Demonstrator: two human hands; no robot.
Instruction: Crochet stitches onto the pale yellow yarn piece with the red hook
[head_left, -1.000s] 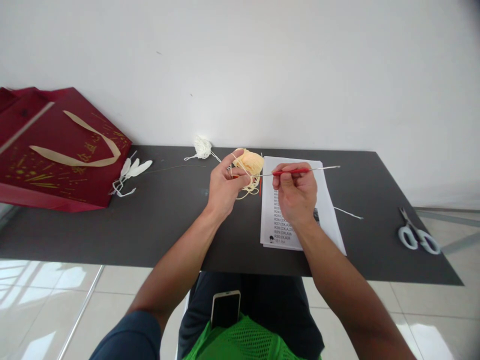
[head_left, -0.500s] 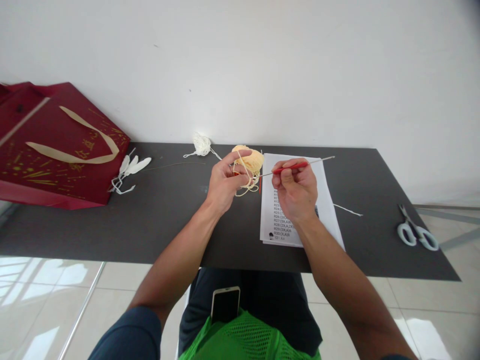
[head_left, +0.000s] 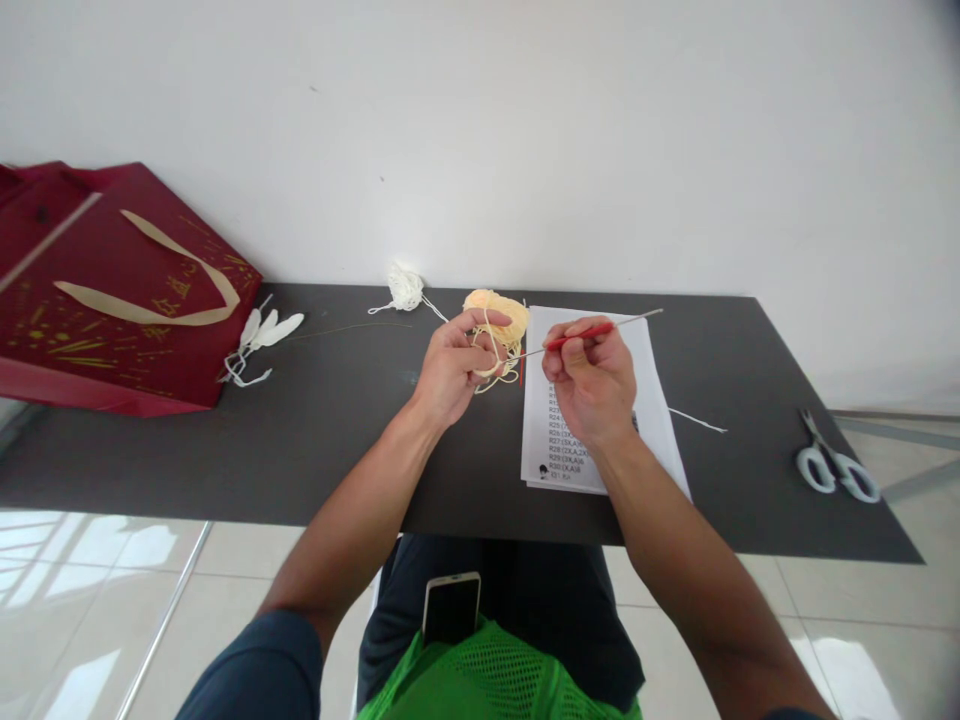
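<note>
Pale yellow yarn (head_left: 490, 340) runs over the raised index finger of my left hand (head_left: 447, 372), whose other fingers are curled and pinch the strand. My right hand (head_left: 592, 382) grips a crochet hook (head_left: 579, 337) by its red handle; one thin metal end points left into the yarn at my left fingers, the other sticks out up and right. Behind my left hand lies a yellow yarn ball (head_left: 501, 312) with loose loops below it. Printed sheets (head_left: 555, 420) with rows of pattern text lie under my right hand. Any stitches at the hook tip are too small to make out.
A dark red gift bag (head_left: 127, 300) leans at the left, with white feather-shaped pieces (head_left: 262, 335) beside it. A small white yarn ball (head_left: 406, 288) sits near the wall. White-handled scissors (head_left: 832, 465) lie at the right. A phone (head_left: 451, 608) rests on my lap.
My left hand's index finger has dipped slightly and the yarn over it has shifted. The hook's tip has moved slightly left toward the left fingers. My right hand keeps its grip.
</note>
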